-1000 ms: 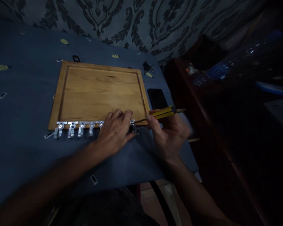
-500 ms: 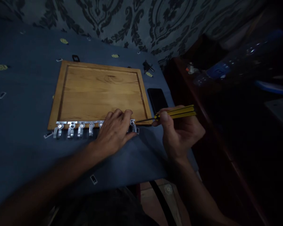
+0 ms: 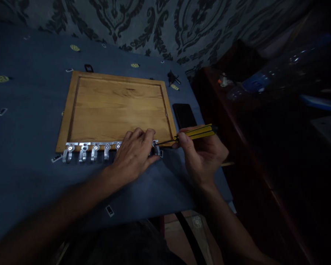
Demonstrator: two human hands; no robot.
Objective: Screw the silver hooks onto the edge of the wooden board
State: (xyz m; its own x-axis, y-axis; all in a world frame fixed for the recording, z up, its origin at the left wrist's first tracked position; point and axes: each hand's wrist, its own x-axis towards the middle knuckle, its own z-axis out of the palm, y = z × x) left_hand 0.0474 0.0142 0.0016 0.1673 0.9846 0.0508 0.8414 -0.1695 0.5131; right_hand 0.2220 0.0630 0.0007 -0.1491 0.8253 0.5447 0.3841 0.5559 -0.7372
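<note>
A framed wooden board point(image 3: 118, 106) lies flat in front of me. Along its near edge runs a metal hook rail point(image 3: 85, 144) with several silver hooks. My left hand point(image 3: 135, 152) grips the rail near its right end, fingers curled over the board side and thumb below, hiding part of the rail. In my right hand point(image 3: 201, 154) is a screwdriver point(image 3: 194, 132) with a yellow and black handle. Its shaft points left, and the tip is at the rail's rightmost hook point(image 3: 156, 147); whether it sits in a screw I cannot tell.
A dark phone point(image 3: 184, 116) lies right of the board on the blue patterned cloth point(image 3: 24, 121). Behind the board are a small black loop point(image 3: 88, 68) and a dark object like keys point(image 3: 173, 78). A plastic bottle point(image 3: 256, 82) lies on dark furniture to the right.
My right hand has moved left and slightly down with the screwdriver, bringing its tip from just right of the rail onto the last hook. My left hand stays put.
</note>
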